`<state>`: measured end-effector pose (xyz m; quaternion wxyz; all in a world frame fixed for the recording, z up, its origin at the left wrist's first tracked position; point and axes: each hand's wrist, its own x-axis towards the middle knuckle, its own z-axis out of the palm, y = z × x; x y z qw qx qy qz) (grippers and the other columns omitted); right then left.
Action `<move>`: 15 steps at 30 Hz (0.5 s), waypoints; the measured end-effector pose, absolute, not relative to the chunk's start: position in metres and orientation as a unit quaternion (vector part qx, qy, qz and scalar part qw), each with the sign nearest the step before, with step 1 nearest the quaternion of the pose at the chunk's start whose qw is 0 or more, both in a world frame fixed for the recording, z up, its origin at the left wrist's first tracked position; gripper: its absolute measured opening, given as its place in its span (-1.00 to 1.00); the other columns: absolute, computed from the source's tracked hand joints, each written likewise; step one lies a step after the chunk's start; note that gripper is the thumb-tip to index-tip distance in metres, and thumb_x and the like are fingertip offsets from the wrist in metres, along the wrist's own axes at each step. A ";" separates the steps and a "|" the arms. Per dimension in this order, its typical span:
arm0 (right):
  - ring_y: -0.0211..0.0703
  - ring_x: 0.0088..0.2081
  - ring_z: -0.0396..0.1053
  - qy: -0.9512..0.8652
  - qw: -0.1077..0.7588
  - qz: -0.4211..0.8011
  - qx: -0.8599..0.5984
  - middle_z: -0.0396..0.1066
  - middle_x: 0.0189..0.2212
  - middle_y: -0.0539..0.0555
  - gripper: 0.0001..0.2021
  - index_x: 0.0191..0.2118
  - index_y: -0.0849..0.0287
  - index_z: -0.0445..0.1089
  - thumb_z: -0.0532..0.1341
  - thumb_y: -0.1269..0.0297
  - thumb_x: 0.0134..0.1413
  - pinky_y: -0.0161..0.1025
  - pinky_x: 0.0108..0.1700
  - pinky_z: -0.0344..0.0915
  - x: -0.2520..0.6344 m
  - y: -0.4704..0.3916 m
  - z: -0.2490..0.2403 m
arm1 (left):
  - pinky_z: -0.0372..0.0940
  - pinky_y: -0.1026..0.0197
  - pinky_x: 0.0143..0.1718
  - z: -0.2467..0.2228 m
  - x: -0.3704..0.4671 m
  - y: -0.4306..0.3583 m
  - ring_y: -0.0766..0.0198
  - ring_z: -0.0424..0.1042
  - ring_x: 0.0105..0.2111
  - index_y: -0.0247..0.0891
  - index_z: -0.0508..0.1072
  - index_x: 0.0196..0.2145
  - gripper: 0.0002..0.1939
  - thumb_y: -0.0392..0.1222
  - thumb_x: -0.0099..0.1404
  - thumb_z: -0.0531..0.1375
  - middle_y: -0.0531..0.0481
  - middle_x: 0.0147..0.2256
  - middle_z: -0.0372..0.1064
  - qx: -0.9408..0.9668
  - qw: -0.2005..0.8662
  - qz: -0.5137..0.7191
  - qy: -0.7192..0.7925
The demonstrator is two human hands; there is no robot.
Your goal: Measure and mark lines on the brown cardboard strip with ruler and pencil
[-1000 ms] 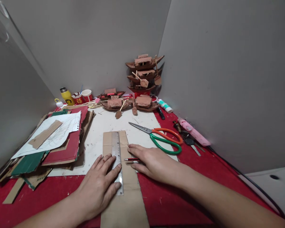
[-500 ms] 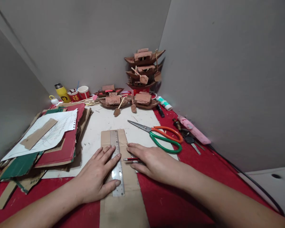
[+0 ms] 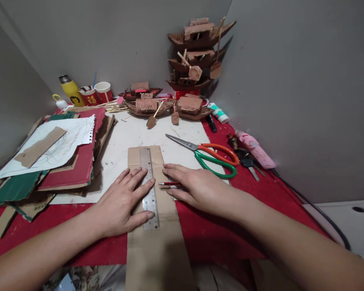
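A long strip of brown cardboard (image 3: 157, 258) lies lengthwise before me, its near end reaching past the table's front edge. On it rests a clear ruler (image 3: 146, 157), parallel to its length. My left hand (image 3: 123, 204) lies spread over the ruler, fingertips and thumb pressing it to the cardboard. My right hand (image 3: 197, 188) is at the strip's right edge with a red and black pencil (image 3: 168, 184) held between its fingers, the blunt end pointing left. The pencil's tip is hidden under the hand. Just beyond lie scissors (image 3: 202, 153) with orange and green handles.
Cardboard pieces and paper (image 3: 75, 133) are piled on the left. Several small model boats (image 3: 189, 105) stand at the back, some stacked. Paper cups (image 3: 103, 93) and a yellow bottle (image 3: 69, 89) stand back left. A pink tool (image 3: 255, 149) with a black cord lies right.
My view has tilted downward, so the table sits higher in the picture and its front edge shows. Both hands, the ruler and the pencil keep nearly the same places on the cardboard.
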<state>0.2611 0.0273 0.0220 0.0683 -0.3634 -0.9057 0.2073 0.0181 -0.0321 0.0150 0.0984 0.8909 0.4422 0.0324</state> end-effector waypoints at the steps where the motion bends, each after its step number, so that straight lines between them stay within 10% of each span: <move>1: 0.12 0.16 0.31 -0.906 0.067 0.206 -0.363 0.23 0.23 0.22 -0.56 0.18 0.18 0.29 0.16 0.21 0.21 0.03 0.15 0.29 0.261 0.027 0.022 | -0.07 -0.29 0.24 0.015 0.019 -0.033 -0.16 -0.01 0.29 -0.21 0.10 0.30 -0.27 0.15 0.28 0.13 -0.34 0.33 -0.08 0.891 0.099 0.034 0.442; 15: 0.11 0.16 0.31 -0.912 0.055 0.186 -0.363 0.22 0.24 0.22 -0.55 0.20 0.21 0.27 0.15 0.19 0.22 0.01 0.14 0.29 0.261 0.027 0.022 | -0.07 -0.28 0.24 0.013 0.018 -0.034 -0.17 0.01 0.29 -0.23 0.10 0.30 -0.27 0.17 0.30 0.11 -0.37 0.31 -0.05 0.893 0.093 0.036 0.439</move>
